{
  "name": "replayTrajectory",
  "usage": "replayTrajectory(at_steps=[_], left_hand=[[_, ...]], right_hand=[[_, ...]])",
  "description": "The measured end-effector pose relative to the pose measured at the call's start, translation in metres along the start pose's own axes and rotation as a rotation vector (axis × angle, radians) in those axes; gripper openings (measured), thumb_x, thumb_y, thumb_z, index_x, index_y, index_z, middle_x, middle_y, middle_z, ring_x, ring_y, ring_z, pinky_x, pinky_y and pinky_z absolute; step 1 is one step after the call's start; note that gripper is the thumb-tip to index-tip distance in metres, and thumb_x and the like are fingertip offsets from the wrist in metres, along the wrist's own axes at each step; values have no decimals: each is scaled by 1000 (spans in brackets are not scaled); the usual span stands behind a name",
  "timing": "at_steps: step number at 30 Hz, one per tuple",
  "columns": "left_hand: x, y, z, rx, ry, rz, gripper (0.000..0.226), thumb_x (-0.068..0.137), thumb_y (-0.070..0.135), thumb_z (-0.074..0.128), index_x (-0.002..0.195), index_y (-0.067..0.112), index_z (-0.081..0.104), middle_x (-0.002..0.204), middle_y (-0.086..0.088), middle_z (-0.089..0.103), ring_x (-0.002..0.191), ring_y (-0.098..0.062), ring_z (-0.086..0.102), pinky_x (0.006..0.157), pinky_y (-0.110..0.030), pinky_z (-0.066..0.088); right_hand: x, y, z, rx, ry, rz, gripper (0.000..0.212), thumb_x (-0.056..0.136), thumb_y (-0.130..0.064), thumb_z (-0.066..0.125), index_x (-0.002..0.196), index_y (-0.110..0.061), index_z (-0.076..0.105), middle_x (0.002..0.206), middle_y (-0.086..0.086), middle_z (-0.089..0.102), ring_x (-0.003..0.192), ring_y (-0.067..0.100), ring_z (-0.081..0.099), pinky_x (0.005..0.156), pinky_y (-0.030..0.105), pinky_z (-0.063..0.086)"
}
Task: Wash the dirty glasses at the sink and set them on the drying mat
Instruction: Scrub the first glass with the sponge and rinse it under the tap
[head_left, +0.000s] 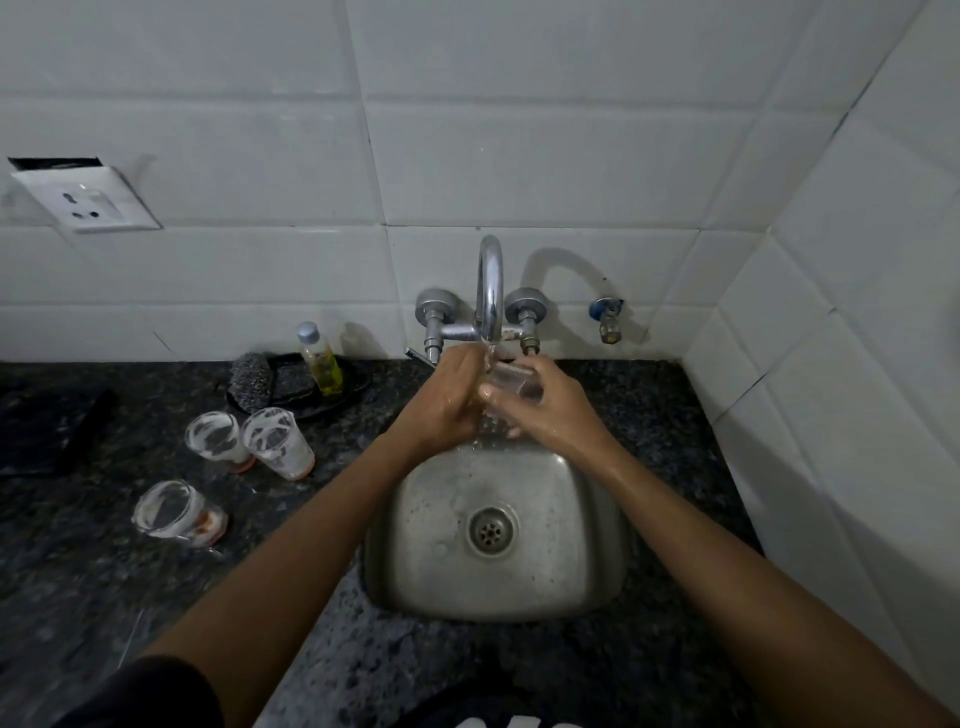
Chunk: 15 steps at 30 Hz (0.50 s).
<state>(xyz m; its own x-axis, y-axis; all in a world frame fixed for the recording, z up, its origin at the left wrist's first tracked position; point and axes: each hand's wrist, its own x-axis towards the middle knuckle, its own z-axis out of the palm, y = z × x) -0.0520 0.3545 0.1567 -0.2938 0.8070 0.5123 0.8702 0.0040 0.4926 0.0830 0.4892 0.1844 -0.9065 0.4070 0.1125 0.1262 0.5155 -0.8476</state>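
A home kitchen: small steel sink (498, 530) set into dark speckled stone counter (104, 571), white tiled walls (519, 156), wall-mounted tap (490, 291), dish soap bottle (320, 358), scrubber (252, 382), soapy glasses (249, 441) alongside

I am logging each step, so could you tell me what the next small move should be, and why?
Probably keep turning the glass under the tap: both hands hold it in running water, and three soapy glasses wait beside the sink.
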Motion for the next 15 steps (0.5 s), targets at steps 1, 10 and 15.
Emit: replayTrajectory(at_steps=[1,10,15], left_hand=[[0,2,1,-7,4,6,31,89,14,57,115,-3,57,110,-8,56,103,-16,48,94,-29,42],[-2,-8,7,97,-22,39,38,91,6,63,126,-8,57,117,-19,60,107,-33,57,97,-40,48],[-3,-9,8,124,4,63,56,83,6,69,135,-8,56,121,-19,63,111,-34,60,98,-41,50]], right_hand=[[1,0,-2,-84,29,-36,61,84,-42,86,135,-24,58,118,-8,69,101,9,71,89,38,62],[1,2,0,21,33,130,67,80,-48,88,133,-20,58,119,-5,71,99,7,71,85,30,63],[-6,5,4,-109,58,-90,72,77,-33,91,138,-20,55,128,-2,63,108,9,66,89,29,60]])
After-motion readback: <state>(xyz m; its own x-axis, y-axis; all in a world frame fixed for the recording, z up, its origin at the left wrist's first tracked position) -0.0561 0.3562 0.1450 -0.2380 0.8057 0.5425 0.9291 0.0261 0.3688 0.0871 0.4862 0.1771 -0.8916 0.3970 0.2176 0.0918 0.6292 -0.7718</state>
